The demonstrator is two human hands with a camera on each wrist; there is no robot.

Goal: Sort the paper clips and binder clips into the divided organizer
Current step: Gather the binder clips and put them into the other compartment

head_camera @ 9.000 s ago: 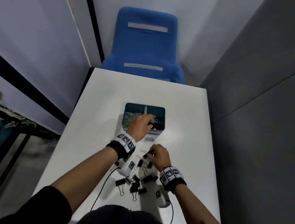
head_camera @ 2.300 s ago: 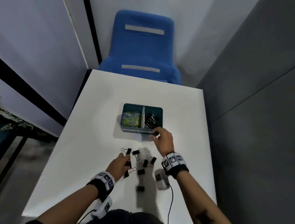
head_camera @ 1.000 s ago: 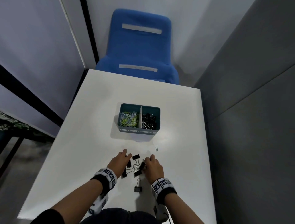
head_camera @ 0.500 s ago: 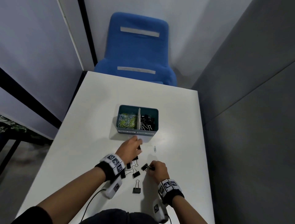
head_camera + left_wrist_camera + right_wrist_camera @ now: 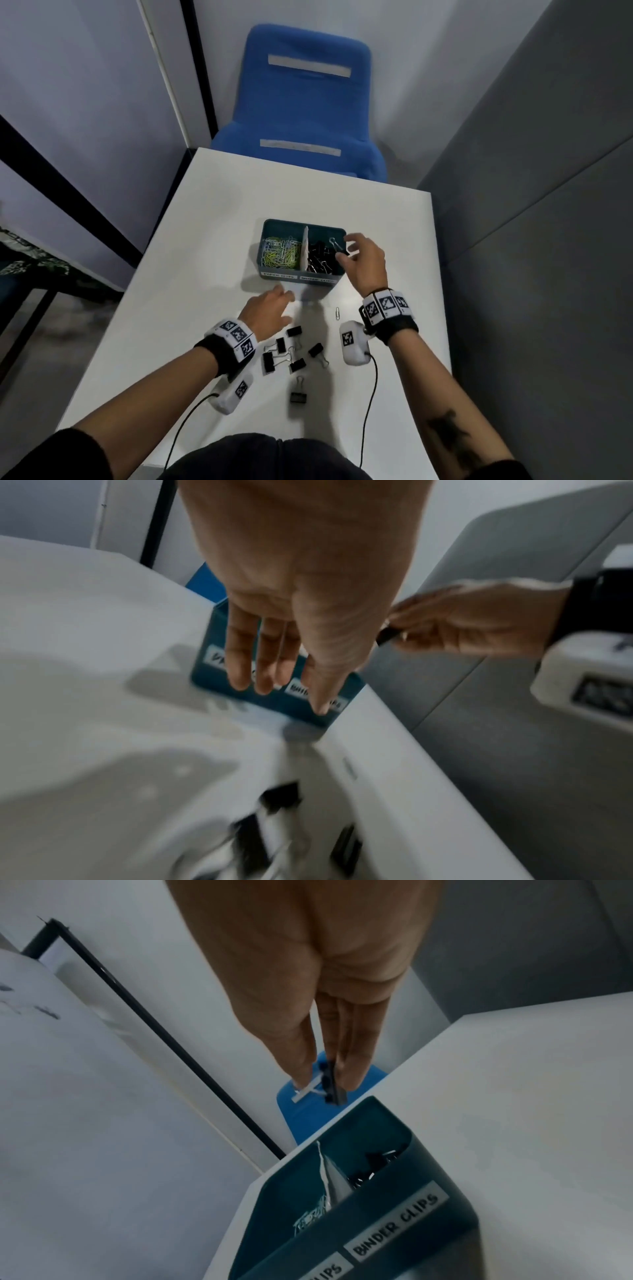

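The teal divided organizer (image 5: 274, 270) stands mid-table, with coloured paper clips (image 5: 281, 251) in its left compartment and black binder clips (image 5: 320, 260) in its right one. My right hand (image 5: 345, 248) hovers over the right compartment and pinches a black binder clip (image 5: 336, 244) between thumb and fingers; the right wrist view shows this clip (image 5: 334, 1089) above the side labelled BINDER CLIPS (image 5: 397, 1229). My left hand (image 5: 279, 301) is open, fingers straight, just in front of the organizer (image 5: 301, 710). Several binder clips (image 5: 291, 351) and one paper clip (image 5: 338, 312) lie on the table.
The white table (image 5: 212, 260) ends at a grey partition on the right. A blue chair (image 5: 305, 102) stands behind its far edge. White wrist units with cables (image 5: 354, 344) hang under both wrists close to the loose clips.
My right hand has lifted a binder clip from the pile near the front edge up over the organizer's right compartment. The left hand remains in front of the organizer, fingers now straight.
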